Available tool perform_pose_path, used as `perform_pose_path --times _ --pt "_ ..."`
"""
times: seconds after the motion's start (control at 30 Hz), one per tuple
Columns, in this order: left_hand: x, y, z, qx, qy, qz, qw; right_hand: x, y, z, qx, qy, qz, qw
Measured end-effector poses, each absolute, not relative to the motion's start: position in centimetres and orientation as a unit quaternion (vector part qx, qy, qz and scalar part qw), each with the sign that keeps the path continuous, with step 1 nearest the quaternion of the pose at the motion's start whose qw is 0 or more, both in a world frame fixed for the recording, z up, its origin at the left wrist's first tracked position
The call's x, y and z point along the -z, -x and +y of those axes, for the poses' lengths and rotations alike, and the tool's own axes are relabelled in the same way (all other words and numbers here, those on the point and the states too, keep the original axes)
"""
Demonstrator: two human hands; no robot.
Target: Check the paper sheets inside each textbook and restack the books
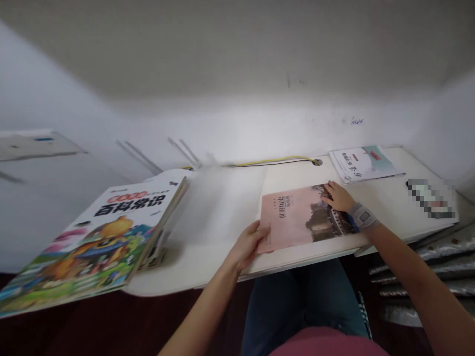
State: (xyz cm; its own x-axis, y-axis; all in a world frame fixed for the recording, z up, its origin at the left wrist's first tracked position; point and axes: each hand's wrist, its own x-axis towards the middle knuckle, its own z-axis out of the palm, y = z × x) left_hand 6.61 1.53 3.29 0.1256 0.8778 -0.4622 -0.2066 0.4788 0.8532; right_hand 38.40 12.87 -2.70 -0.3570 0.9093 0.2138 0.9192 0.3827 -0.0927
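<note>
A pink book (pixel 291 212) with Chinese lettering and a dark photo on its right side lies on the white desk. My left hand (pixel 253 241) pinches its lower left edge, thumb on the cover. My right hand (pixel 339 197) rests on the book's right part, fingers stretched out over the cover near its top edge. A translucent, whitish sheet (pixel 218 202) spreads to the left of the book and looks blurred; whether it is joined to the book I cannot tell. Something blue shows beside my right wrist.
On the left, a stack of books with a colourful picture book (pixel 107 237) on top overhangs the desk (pixel 178 277). Back right lies another book (pixel 361 163); a pixelated object (pixel 430 199) is near the right end. A yellow cable (pixel 274 160) runs along the wall.
</note>
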Motion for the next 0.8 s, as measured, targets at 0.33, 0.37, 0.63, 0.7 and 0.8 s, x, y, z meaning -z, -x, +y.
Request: perform_pose_path --times 0.33,0.37,0.63,0.7,0.8 --pt "-6.8 -6.1 5.3 -0.541 -0.309 0.467 0.627 3.9 -44.7 6.1 -0.021 0.592 -0.757 0.276" --pt "-6.8 -7.8 6.7 -0.552 -0.310 0.448 0.631 4.0 -44.9 5.3 -0.013 0.598 -0.757 0.263" --pt "-3.9 -29.2 18.7 -0.482 -0.353 0.377 0.708 3.4 -43.9 4.4 0.027 0.623 -0.753 0.208" --pt "-3.0 -32.8 20.3 -0.455 -0.376 0.397 0.703 3.1 -44.0 4.4 0.019 0.625 -0.752 0.210" --pt "-1.6 -35.5 21.8 -0.453 -0.396 0.408 0.686 2.9 -44.0 4.4 0.009 0.632 -0.746 0.211"
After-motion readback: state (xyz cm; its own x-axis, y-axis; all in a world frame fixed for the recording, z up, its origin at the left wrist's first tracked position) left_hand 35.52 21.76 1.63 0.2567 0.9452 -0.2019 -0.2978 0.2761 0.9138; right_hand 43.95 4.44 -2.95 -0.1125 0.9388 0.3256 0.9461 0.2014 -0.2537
